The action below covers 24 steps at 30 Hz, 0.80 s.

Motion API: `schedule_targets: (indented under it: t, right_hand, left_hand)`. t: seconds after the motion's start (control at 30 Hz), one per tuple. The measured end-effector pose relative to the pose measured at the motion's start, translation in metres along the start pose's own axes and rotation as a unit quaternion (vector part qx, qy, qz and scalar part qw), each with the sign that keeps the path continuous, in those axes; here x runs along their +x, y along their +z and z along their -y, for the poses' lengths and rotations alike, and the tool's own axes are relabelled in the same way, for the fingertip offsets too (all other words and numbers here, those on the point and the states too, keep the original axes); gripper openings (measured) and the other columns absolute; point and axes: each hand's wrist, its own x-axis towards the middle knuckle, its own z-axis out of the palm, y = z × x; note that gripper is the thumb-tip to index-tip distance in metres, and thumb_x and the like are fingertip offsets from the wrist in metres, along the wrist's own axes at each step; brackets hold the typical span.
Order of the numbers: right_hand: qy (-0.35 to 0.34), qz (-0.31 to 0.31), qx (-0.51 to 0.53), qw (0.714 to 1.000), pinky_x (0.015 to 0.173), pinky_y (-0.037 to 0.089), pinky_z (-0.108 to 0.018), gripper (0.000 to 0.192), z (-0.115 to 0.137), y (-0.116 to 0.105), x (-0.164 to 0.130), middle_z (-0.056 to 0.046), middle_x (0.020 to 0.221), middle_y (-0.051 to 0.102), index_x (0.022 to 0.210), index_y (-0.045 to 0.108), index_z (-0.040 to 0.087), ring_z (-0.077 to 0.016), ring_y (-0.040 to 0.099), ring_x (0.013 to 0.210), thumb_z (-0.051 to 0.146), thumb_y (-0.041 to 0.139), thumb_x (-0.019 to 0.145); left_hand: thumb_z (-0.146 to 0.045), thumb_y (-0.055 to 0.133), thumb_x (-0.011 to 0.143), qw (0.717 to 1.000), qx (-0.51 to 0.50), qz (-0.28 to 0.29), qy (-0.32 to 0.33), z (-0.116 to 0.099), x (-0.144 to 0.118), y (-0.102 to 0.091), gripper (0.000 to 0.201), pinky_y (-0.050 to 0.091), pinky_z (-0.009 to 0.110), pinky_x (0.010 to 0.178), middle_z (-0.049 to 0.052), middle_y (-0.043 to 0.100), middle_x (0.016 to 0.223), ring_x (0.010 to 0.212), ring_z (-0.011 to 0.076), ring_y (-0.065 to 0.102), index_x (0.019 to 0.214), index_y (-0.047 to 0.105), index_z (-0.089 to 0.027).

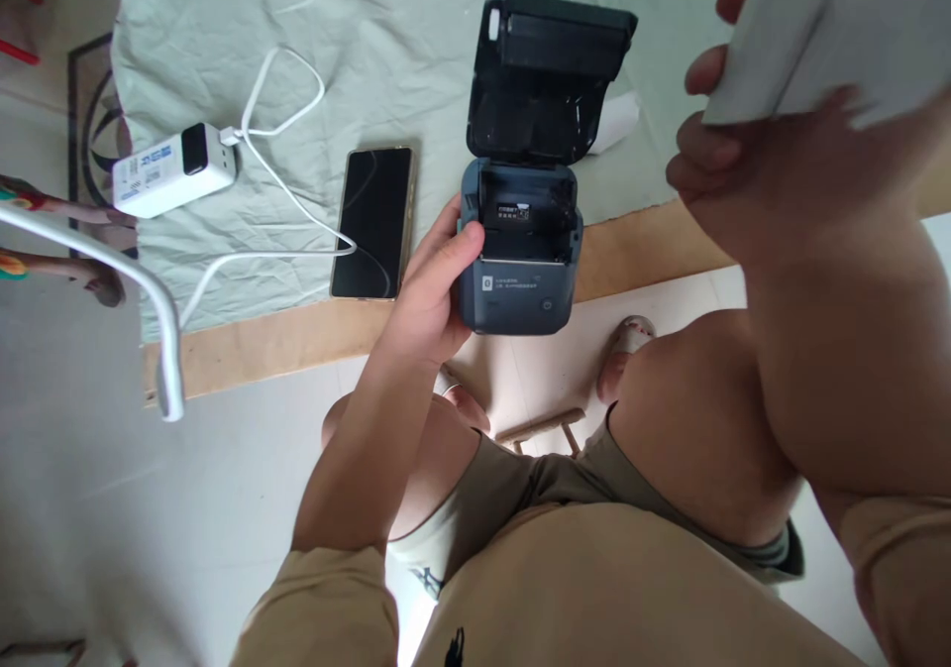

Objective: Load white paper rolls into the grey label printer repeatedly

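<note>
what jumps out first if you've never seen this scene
The small dark blue-grey box printer with its lid flipped open sits mid-frame at the edge of the pale green cloth, gripped at its side by the left hand. At top right, the right hand holds white paper close to the camera. Left of the printer lie a black smartphone and a white power bank joined by a white cable.

Left hand gripping the side of a small dark blue-grey box-shaped printer, lid flipped open. Right hand up close, pinching pale grey paper. Black-screened phone, white rectangular charger and looping white cable lying on wrinkled pale green cloth.
</note>
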Motion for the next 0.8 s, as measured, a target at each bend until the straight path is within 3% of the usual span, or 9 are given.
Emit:
schedule_targets:
  t: [0.03, 0.07, 0.17, 0.33, 0.47, 0.6, 0.67, 0.73, 0.8]
  right_hand:
    - [0.036, -0.020, 0.034, 0.999, 0.047, 0.026, -0.031, 0.064, -0.007, -0.003, 0.007, -0.005, 0.103, 0.065, 0.118, 0.055, 0.024, -0.0105, 0.048, 0.060, 0.055, 0.011, 0.084]
    - [0.089, -0.081, 0.103, 0.987, 0.044, 0.022, -0.028, 0.044, -0.012, -0.004, 0.012, -0.001, 0.086, 0.063, 0.099, 0.061, 0.025, -0.0073, 0.042, 0.053, 0.051, 0.031, 0.080]
    - [0.062, -0.197, 0.157, 0.966, 0.038, 0.019, -0.021, 0.010, -0.018, -0.001, 0.020, 0.003, 0.070, 0.050, 0.076, 0.054, 0.023, -0.0059, 0.040, 0.049, 0.023, 0.056, 0.066]
    - [-0.019, -0.191, -0.110, 0.975, 0.051, 0.045, -0.027, 0.021, -0.020, -0.007, 0.014, 0.000, 0.090, 0.060, 0.092, 0.056, 0.023, -0.0098, 0.054, 0.060, 0.012, 0.056, 0.074]
    - [0.024, -0.184, -0.317, 0.930, 0.081, 0.049, -0.034, 0.047, -0.033, -0.025, 0.019, -0.006, 0.106, 0.065, 0.116, 0.057, 0.021, -0.0180, 0.061, 0.098, 0.013, 0.065, 0.070]
    - [0.103, -0.153, -0.398, 0.899, 0.093, 0.044, -0.048, 0.066, -0.035, -0.028, 0.021, -0.011, 0.112, 0.065, 0.129, 0.051, 0.018, -0.0282, 0.062, 0.104, 0.017, 0.071, 0.066]
    - [0.045, -0.189, -0.425, 0.884, 0.097, 0.042, -0.049, 0.071, -0.029, -0.025, 0.017, -0.014, 0.121, 0.060, 0.131, 0.049, 0.016, -0.0316, 0.058, 0.113, 0.016, 0.071, 0.064]
    - [-0.099, -0.221, -0.420, 0.875, 0.097, 0.043, -0.047, 0.061, -0.022, -0.019, 0.012, -0.015, 0.120, 0.059, 0.124, 0.053, 0.011, -0.0315, 0.057, 0.113, 0.014, 0.068, 0.065]
    - [-0.210, -0.190, -0.409, 0.868, 0.092, 0.046, -0.044, 0.049, -0.021, -0.009, 0.010, -0.014, 0.112, 0.062, 0.116, 0.058, 0.012, -0.0289, 0.060, 0.106, 0.013, 0.064, 0.068]
  left_hand:
    - [-0.039, 0.058, 0.090, 1.000, -0.002, 0.007, 0.002, 0.000, 0.000, -0.001, 0.025, 0.060, 0.023, 0.076, -0.001, 0.074, 0.101, 0.091, 0.0146, 0.072, 0.105, 0.069, -0.022]
    - [-0.039, 0.058, 0.090, 1.000, 0.000, 0.013, 0.005, 0.000, 0.001, -0.001, 0.025, 0.060, 0.023, 0.078, -0.002, 0.074, 0.102, 0.093, 0.0151, 0.072, 0.106, 0.069, -0.022]
    - [-0.039, 0.060, 0.089, 1.000, 0.015, 0.021, 0.012, 0.001, 0.002, -0.003, 0.025, 0.059, 0.025, 0.084, -0.002, 0.073, 0.106, 0.102, 0.0176, 0.071, 0.108, 0.068, -0.024]
    - [-0.043, 0.060, 0.089, 1.000, 0.023, 0.000, 0.014, 0.004, 0.002, -0.004, 0.026, 0.061, 0.025, 0.080, -0.002, 0.074, 0.102, 0.112, 0.0210, 0.069, 0.104, 0.069, -0.024]
    - [-0.043, 0.058, 0.090, 1.000, -0.002, -0.004, 0.009, 0.005, 0.001, -0.004, 0.024, 0.060, 0.028, 0.089, -0.003, 0.075, 0.102, 0.121, 0.0218, 0.064, 0.101, 0.069, -0.024]
    - [-0.040, 0.057, 0.091, 1.000, 0.000, -0.005, 0.021, 0.004, 0.002, -0.004, 0.024, 0.060, 0.029, 0.092, -0.002, 0.075, 0.103, 0.120, 0.0223, 0.065, 0.101, 0.069, -0.023]
    - [-0.040, 0.057, 0.091, 1.000, -0.004, -0.006, 0.020, 0.005, 0.002, -0.004, 0.024, 0.061, 0.028, 0.085, -0.002, 0.075, 0.099, 0.113, 0.0215, 0.069, 0.101, 0.069, -0.022]
    - [-0.039, 0.057, 0.091, 1.000, -0.012, -0.007, 0.014, 0.005, 0.002, -0.004, 0.024, 0.061, 0.024, 0.076, -0.002, 0.075, 0.097, 0.104, 0.0194, 0.072, 0.102, 0.069, -0.022]
    - [-0.039, 0.057, 0.090, 1.000, -0.014, -0.008, 0.010, 0.005, 0.002, -0.005, 0.025, 0.061, 0.023, 0.073, -0.002, 0.076, 0.097, 0.097, 0.0176, 0.074, 0.104, 0.069, -0.022]
